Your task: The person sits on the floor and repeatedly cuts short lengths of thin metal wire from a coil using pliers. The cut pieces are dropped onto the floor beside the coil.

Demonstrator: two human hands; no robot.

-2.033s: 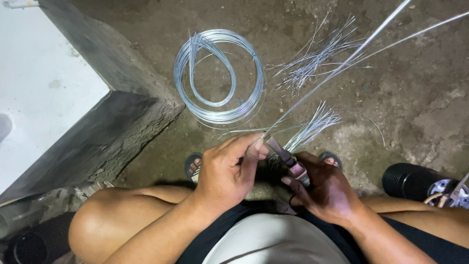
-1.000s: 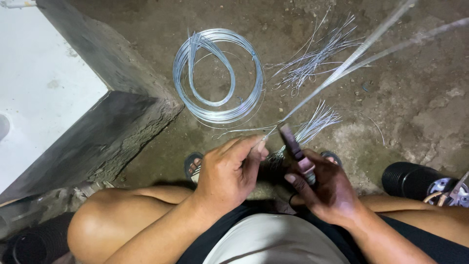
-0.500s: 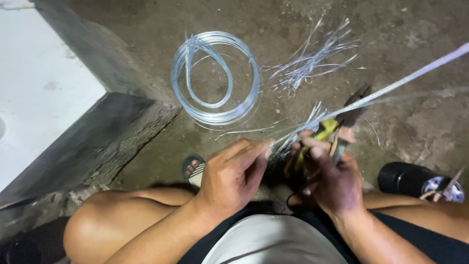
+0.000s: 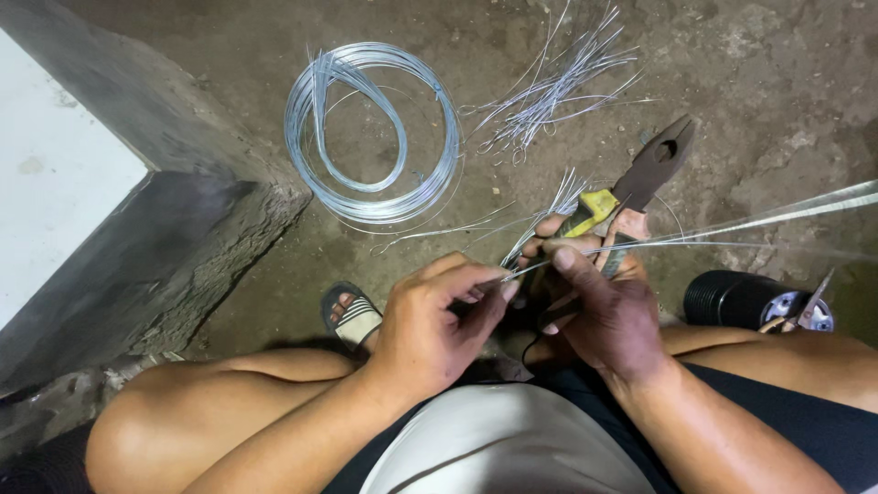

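- Left hand: fingertips pinched on wire strands, just before the knees.
- Right hand: closed round pliers; jaws apparently slightly parted.
- Strands best kept taut and bunched before being gripped.

No packages, labels, signs or screens.

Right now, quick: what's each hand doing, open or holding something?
Left hand: closed, pinching the end of a thin wire.
Right hand: closed around the pliers, index finger also resting on the same wire.
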